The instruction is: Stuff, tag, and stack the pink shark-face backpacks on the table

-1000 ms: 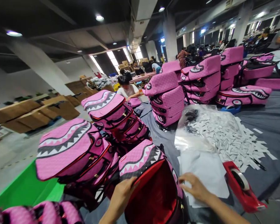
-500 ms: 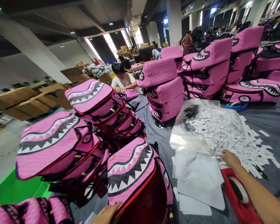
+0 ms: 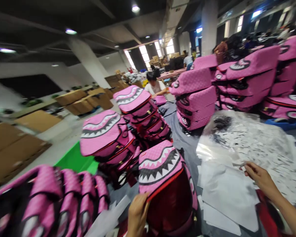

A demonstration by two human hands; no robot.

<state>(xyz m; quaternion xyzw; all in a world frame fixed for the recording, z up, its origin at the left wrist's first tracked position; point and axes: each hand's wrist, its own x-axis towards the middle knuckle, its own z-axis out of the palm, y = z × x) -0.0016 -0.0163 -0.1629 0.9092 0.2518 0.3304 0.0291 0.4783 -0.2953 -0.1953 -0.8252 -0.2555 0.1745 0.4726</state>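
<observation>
A pink backpack (image 3: 158, 164) with a printed shark mouth stands in front of me, its dark red inside showing. My left hand (image 3: 137, 212) is closed on the near edge of its top panel. Over the stack of white sheets (image 3: 228, 187), my right hand (image 3: 260, 179) pinches a small white slip (image 3: 239, 164), blurred at its end. Many loose white slips (image 3: 286, 174) lie in a heap beside that hand, partly beneath a clear plastic bag (image 3: 213, 144). Under my right forearm is a red tape dispenser (image 3: 268, 214), partly hidden.
Stacked pink backpacks stand ahead (image 3: 197, 105), at left (image 3: 101, 128) and at right (image 3: 256, 85). More backpacks (image 3: 44, 187) line the near left by a green bin (image 3: 76, 158). A co-worker (image 3: 155, 86) sits across the table. Cardboard boxes (image 3: 12, 148) stand farther left.
My view has swung left. My right hand has lifted from the edge of the slip heap, now with a slip in its fingers. My left hand still holds the backpack's edge.
</observation>
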